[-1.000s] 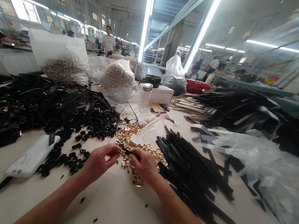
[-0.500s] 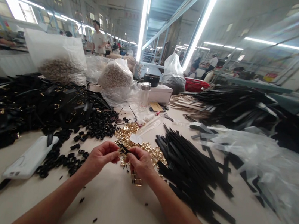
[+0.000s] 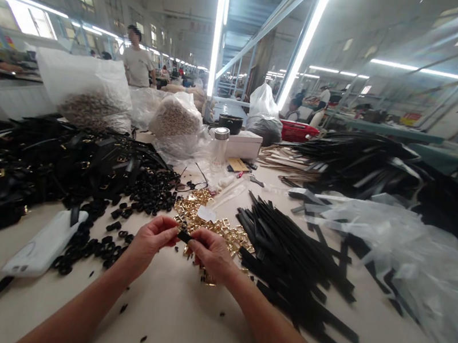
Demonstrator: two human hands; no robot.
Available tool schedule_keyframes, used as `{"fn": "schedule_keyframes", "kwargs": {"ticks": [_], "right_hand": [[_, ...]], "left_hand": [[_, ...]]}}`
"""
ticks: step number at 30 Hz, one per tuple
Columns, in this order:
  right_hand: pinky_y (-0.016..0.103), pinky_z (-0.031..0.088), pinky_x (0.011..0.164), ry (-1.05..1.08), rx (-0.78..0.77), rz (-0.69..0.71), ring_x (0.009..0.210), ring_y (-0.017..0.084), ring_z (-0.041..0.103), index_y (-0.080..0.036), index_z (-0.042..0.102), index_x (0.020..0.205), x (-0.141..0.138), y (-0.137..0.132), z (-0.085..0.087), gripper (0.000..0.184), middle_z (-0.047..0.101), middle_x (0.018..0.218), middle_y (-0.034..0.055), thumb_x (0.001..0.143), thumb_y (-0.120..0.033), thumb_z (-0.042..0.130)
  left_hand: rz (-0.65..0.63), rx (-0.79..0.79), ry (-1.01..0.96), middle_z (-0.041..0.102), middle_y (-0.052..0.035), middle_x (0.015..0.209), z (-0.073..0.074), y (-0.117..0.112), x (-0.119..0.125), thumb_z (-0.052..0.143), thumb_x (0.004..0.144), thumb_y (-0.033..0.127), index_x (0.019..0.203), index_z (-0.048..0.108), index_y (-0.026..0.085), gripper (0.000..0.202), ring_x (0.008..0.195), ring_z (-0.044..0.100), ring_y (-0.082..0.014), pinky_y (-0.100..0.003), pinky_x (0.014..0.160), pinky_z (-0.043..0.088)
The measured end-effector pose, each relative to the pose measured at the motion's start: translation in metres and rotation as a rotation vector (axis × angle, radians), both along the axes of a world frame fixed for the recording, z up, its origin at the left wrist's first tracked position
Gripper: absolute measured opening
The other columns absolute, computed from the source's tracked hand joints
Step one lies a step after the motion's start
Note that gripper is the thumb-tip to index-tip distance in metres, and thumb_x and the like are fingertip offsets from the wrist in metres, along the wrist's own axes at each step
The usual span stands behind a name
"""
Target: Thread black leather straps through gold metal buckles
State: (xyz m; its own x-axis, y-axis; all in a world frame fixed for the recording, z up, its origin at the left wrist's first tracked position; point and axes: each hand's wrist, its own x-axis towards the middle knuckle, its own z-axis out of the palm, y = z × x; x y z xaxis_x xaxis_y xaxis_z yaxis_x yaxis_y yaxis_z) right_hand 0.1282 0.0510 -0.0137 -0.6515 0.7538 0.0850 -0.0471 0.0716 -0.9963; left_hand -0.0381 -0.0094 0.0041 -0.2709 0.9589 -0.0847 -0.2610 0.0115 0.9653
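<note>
Between my two hands a short black strap (image 3: 184, 236) is stretched. My left hand (image 3: 156, 239) pinches its left end between thumb and fingers, and my right hand (image 3: 210, 251) pinches the right end. Whether a buckle sits on the strap under my fingertips I cannot tell. Just behind and below my hands spreads a heap of gold buckles (image 3: 236, 235). To the right lies a bundle of long black straps (image 3: 287, 244). Small black loops (image 3: 107, 250) are scattered left of my left hand.
A white power bank (image 3: 43, 246) with a black cable lies at the left, before a large pile of black buckled straps (image 3: 60, 162). Farther back stand a clear bottle (image 3: 219, 146) and bags of small parts (image 3: 177, 117). Crumpled plastic (image 3: 425, 249) covers the right side.
The black strap has turned so its broad face shows between my hands. Both hands stay nearly in place. In the background, a standing person has shifted left.
</note>
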Motion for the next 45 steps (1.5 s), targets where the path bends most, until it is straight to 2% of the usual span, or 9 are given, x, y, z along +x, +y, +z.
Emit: {"fn": "schedule_keyframes", "kwargs": {"ticks": [5, 10, 14, 17, 24, 28, 34, 39, 45], "right_hand": [[0.016, 0.039, 0.04, -0.016, 0.023, -0.046, 0.043, 0.006, 0.048, -0.017, 0.062, 0.086, 0.002, 0.0, 0.004, 0.019, 0.062, 0.066, -0.0025, 0.083, -0.035, 0.06], [0.015, 0.039, 0.037, -0.062, 0.057, -0.164, 0.042, 0.006, 0.048, -0.017, 0.059, 0.083, 0.007, 0.004, 0.007, 0.016, 0.058, 0.064, -0.0041, 0.083, -0.033, 0.058], [0.015, 0.038, 0.038, -0.094, 0.125, -0.15, 0.044, 0.006, 0.048, -0.018, 0.061, 0.084, 0.006, 0.004, 0.004, 0.016, 0.059, 0.064, -0.0038, 0.084, -0.033, 0.058], [0.016, 0.039, 0.04, -0.065, 0.117, -0.108, 0.045, 0.006, 0.05, -0.018, 0.062, 0.087, 0.005, 0.002, 0.003, 0.017, 0.062, 0.067, -0.0031, 0.085, -0.034, 0.059], [0.016, 0.04, 0.042, -0.047, 0.114, -0.076, 0.045, 0.007, 0.051, -0.018, 0.065, 0.088, 0.004, -0.001, 0.006, 0.018, 0.062, 0.066, -0.0029, 0.084, -0.034, 0.059], [0.016, 0.041, 0.043, -0.066, 0.141, -0.063, 0.047, 0.006, 0.051, -0.018, 0.066, 0.089, 0.005, 0.0, 0.006, 0.017, 0.063, 0.068, -0.0027, 0.085, -0.033, 0.059], [0.016, 0.039, 0.042, -0.117, 0.199, -0.097, 0.045, 0.006, 0.05, -0.018, 0.063, 0.084, 0.007, 0.0, 0.006, 0.014, 0.063, 0.067, -0.0027, 0.086, -0.031, 0.057], [0.016, 0.04, 0.043, -0.118, 0.231, -0.051, 0.045, 0.006, 0.05, -0.018, 0.063, 0.084, 0.008, -0.001, 0.01, 0.013, 0.064, 0.067, -0.0032, 0.086, -0.029, 0.057], [0.016, 0.04, 0.042, -0.127, 0.256, -0.103, 0.044, 0.007, 0.052, -0.018, 0.062, 0.082, 0.006, -0.003, 0.01, 0.01, 0.061, 0.064, -0.0037, 0.084, -0.026, 0.058]], "left_hand": [[0.012, 0.015, -0.015, 0.068, -0.0011, 0.078, 0.001, 0.0, 0.002, 0.08, 0.065, 0.032, 0.085, 0.066, 0.016, 0.029, 0.065, 0.061, -0.0114, -0.023, 0.064, 0.051], [0.133, 0.199, 0.267, 0.069, -0.0021, 0.081, 0.008, -0.008, 0.0, 0.075, 0.071, 0.032, 0.089, 0.068, 0.019, 0.023, 0.073, 0.063, -0.016, -0.027, 0.07, 0.051], [0.115, 0.311, 0.535, 0.07, -0.004, 0.085, 0.015, -0.015, 0.003, 0.073, 0.073, 0.027, 0.086, 0.073, 0.023, 0.014, 0.079, 0.062, -0.0198, -0.029, 0.076, 0.05], [0.095, 0.306, 0.618, 0.07, -0.0046, 0.082, 0.017, -0.016, 0.005, 0.074, 0.072, 0.028, 0.081, 0.074, 0.024, 0.01, 0.078, 0.061, -0.0207, -0.029, 0.075, 0.05], [0.058, 0.147, 0.233, 0.065, 0.0004, 0.072, 0.01, -0.006, 0.006, 0.074, 0.072, 0.033, 0.082, 0.065, 0.018, 0.021, 0.066, 0.06, -0.0135, -0.025, 0.066, 0.05], [0.02, 0.036, 0.069, 0.066, 0.0003, 0.077, 0.008, -0.005, 0.007, 0.077, 0.068, 0.032, 0.084, 0.065, 0.016, 0.025, 0.067, 0.062, -0.0122, -0.024, 0.066, 0.05], [-0.036, -0.03, -0.069, 0.065, 0.0006, 0.076, 0.007, -0.004, 0.01, 0.08, 0.065, 0.029, 0.082, 0.064, 0.015, 0.027, 0.064, 0.06, -0.0097, -0.02, 0.061, 0.048], [-0.069, -0.094, -0.185, 0.064, 0.0014, 0.07, 0.006, -0.004, 0.009, 0.082, 0.063, 0.027, 0.083, 0.062, 0.016, 0.03, 0.058, 0.059, -0.0086, -0.018, 0.056, 0.047], [-0.129, -0.092, -0.218, 0.064, 0.0024, 0.068, -0.001, -0.002, 0.013, 0.08, 0.065, 0.024, 0.081, 0.061, 0.017, 0.026, 0.056, 0.059, -0.0076, -0.016, 0.053, 0.045]]}}
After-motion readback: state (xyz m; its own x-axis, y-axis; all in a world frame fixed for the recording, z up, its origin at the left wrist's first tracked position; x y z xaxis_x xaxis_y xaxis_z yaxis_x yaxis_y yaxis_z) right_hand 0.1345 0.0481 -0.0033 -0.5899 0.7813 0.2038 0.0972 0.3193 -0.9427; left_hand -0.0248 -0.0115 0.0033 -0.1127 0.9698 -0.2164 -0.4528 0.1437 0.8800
